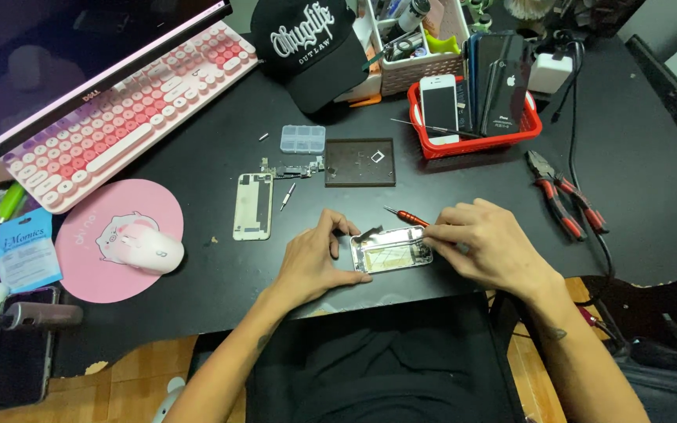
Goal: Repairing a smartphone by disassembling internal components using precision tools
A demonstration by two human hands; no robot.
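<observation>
Left fingers: curled narrow, thumb and forefinger pinching the left end of the opened phone shell (pixel 392 249).
Left hand (pixel 316 262): rests on the black desk (pixel 636 196), heel down, just left of the shell.
Right fingers: bent close together over the shell's right end, tips touching its rim; whether they grip anything small I cannot tell.
Right hand (pixel 489 244): lies across the red-handled screwdriver (pixel 406 215), whose tip points up-left, just above the shell.
Phone shell: flat at the desk's near edge, between both hands, its silvery inside facing up.
Near, up-left: a pale back panel (pixel 253 206), a loose board strip (pixel 291 167) and a small metal tool (pixel 287 197).
Further up: dark square mat (pixel 360 162), clear compartment box (pixel 302 139), red basket (pixel 479 141) holding phones upright.
Right: red-handled pliers (pixel 562 192), well apart from the hand.
Left: pink mouse (pixel 144 249) on a round pink pad (pixel 111 239), pink keyboard (pixel 131 110) beyond.
Top: black cap (pixel 315 47).
</observation>
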